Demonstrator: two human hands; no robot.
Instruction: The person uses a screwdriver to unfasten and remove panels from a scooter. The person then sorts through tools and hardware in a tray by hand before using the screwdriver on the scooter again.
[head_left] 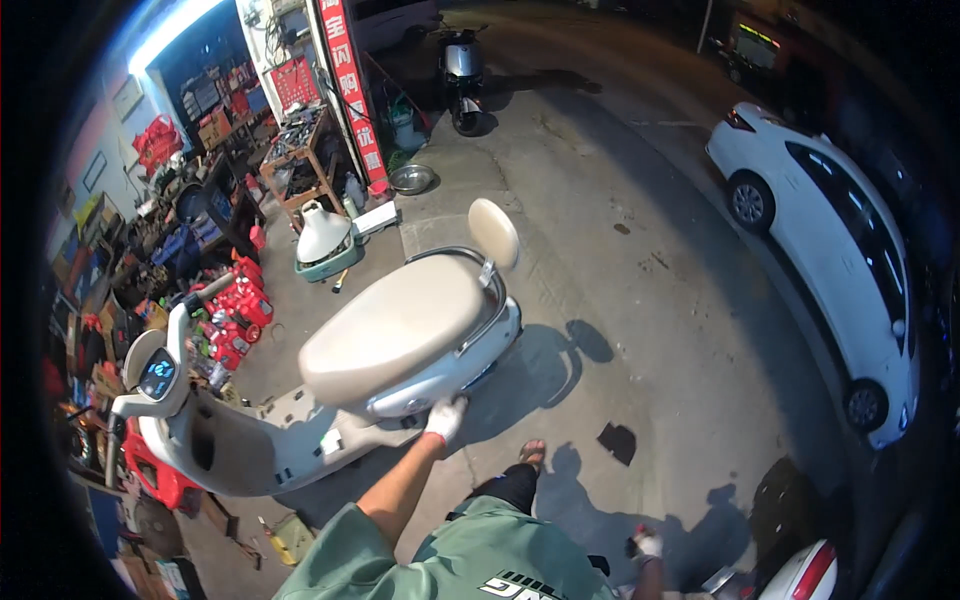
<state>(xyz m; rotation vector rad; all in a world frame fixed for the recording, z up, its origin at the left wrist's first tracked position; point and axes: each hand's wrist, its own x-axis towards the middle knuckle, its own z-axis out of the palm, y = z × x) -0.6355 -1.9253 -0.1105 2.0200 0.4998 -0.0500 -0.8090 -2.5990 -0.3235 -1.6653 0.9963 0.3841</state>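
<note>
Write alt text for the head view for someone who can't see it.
A gloved left hand is at the lower side of a cream scooter; the gloved right hand seems to hold a small red object. Clutter fills the left; a white car stands right.

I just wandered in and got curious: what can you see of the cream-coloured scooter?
The cream-coloured scooter, with smooth, plastic-looking panels, stands roughly upright on grey concrete ground, front toward the picture's left. It has a broad beige seat that looks padded, a rounded beige backrest behind it, a flat footboard, and handlebars beside a lit display. The wheels can't be made out. The person's white-gloved left hand appears to touch its lower side.
</note>
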